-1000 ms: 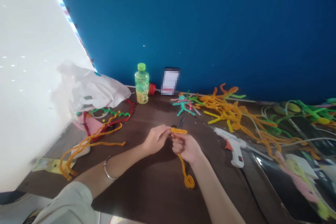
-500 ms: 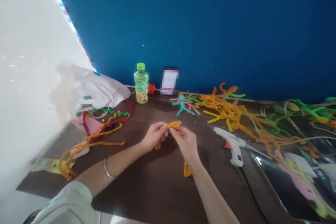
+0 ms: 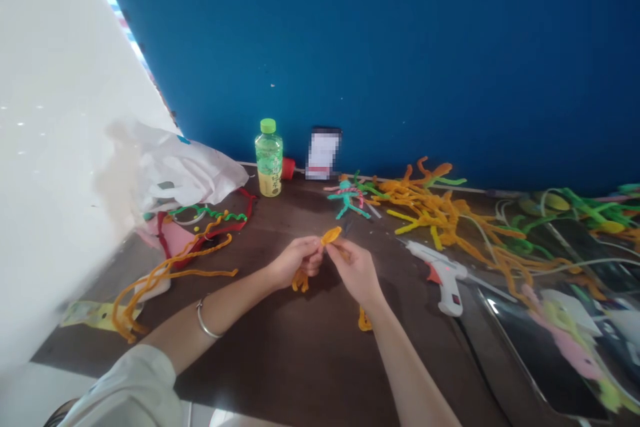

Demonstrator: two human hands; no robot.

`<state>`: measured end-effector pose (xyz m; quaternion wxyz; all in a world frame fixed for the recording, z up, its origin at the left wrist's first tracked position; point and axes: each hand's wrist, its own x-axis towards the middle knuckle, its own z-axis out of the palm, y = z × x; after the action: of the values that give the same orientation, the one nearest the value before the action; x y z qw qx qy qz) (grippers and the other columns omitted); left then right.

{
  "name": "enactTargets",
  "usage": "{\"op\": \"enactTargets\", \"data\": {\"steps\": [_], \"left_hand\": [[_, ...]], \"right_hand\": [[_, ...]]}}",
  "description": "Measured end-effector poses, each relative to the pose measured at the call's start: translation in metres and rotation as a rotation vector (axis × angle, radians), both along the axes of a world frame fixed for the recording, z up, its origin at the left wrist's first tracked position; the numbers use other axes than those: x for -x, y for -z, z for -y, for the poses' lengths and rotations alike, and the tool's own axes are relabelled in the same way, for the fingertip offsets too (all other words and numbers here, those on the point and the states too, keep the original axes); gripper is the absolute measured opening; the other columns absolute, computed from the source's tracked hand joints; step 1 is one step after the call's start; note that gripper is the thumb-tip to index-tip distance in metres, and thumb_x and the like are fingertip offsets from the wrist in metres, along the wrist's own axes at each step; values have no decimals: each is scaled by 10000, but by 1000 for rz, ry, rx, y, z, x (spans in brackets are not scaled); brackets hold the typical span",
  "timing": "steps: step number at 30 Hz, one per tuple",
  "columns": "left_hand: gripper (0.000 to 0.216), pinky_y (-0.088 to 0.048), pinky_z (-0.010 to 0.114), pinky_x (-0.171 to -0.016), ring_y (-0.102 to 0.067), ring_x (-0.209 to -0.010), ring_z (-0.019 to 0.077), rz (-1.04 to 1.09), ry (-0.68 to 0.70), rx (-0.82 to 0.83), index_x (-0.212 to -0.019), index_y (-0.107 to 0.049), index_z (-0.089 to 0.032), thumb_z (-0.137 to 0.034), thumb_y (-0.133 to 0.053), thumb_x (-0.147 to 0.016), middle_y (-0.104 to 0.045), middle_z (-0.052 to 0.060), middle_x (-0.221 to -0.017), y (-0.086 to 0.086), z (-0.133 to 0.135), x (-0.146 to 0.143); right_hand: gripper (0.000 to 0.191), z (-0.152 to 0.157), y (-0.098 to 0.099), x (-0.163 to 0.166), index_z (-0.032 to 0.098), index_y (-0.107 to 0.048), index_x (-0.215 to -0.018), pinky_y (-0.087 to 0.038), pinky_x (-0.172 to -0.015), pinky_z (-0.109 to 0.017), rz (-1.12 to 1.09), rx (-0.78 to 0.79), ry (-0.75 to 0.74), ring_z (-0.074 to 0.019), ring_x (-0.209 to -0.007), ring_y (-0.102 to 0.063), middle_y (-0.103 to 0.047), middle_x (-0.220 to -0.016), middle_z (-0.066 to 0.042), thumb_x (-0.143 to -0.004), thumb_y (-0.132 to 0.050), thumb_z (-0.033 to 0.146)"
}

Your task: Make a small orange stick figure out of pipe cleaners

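An orange pipe cleaner piece [image 3: 331,235], bent into a flat loop at its top, is pinched between my two hands over the middle of the table. My left hand [image 3: 299,261] is closed on it, and bent orange ends hang below those fingers. From the other side, my right hand [image 3: 356,269] grips it between thumb and fingertips. The exact contact point is partly hidden by the fingers. Another orange pipe cleaner loop [image 3: 365,320] shows beside my right wrist; I cannot tell if it joins the held piece.
A white glue gun [image 3: 447,280] and a black tablet [image 3: 545,360] lie at right. Orange pipe cleaners [image 3: 440,207] are heaped behind them. A green-capped bottle [image 3: 269,163], a phone [image 3: 323,153] and a teal figure [image 3: 346,199] stand or lie farther back. A white bag [image 3: 195,170] is at left.
The looped top has tilted and shifted slightly left. More of the orange ends shows below my left hand, whose fingers have curled in. The loop by my right wrist has moved slightly right.
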<state>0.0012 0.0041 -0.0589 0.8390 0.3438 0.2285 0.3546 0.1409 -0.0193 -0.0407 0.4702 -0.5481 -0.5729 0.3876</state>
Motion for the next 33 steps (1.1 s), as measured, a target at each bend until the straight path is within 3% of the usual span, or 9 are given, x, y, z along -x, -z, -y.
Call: {"op": "enactTargets", "data": {"steps": [7, 13, 18, 23, 29, 33], "left_hand": [[259, -122, 150, -373, -136, -371, 13, 41, 27, 50, -683, -398, -150, -349, -524, -790, -212, -97, -481, -2, 0, -1], [229, -140, 142, -375, -168, -368, 12, 42, 86, 87, -679, -401, -145, -306, -507, -803, -262, -86, -478, -3, 0, 0], [232, -114, 131, -349, -109, -360, 16, 147, 237, 267, -626, -353, -151, -228, -462, -816, -205, -87, -472, -8, -2, 5], [287, -129, 127, -345, -89, -370, 22, 188, 276, 408, -591, -293, -160, -236, -438, -827, -146, -86, -491, -11, -2, 6], [201, -122, 130, -370, -126, -375, 18, 2, 67, 87, -732, -427, -158, -319, -536, -782, -184, -104, -473, -6, 0, 0], [304, -207, 152, -394, -244, -384, 39, -220, -133, -178, -965, -455, -194, -373, -573, -749, -304, -104, -475, -3, 2, -2]], "right_hand": [[203, 4, 3, 5, 141, -647, -775, -517, -665, -270, 15, -49, 65, -187, -727, -649, -686, -772, -72, -754, -553, 320], [202, 3, 3, 4, 138, -644, -814, -517, -683, -277, 35, -51, 51, -193, -751, -651, -691, -814, -83, -753, -543, 302], [189, 4, 2, 2, 143, -636, -763, -507, -658, -252, 88, -105, 26, -180, -724, -641, -680, -773, -69, -769, -517, 290], [186, 7, 5, 5, 153, -623, -787, -494, -625, -221, 138, -165, 55, -160, -700, -629, -674, -784, -59, -792, -498, 290], [177, 7, 8, 3, 155, -603, -765, -489, -600, -218, 131, -160, 89, -151, -657, -625, -662, -733, -49, -794, -499, 295], [176, 7, 5, 2, 159, -588, -749, -490, -609, -234, 113, -120, 61, -157, -654, -628, -662, -735, -50, -794, -501, 305]]}}
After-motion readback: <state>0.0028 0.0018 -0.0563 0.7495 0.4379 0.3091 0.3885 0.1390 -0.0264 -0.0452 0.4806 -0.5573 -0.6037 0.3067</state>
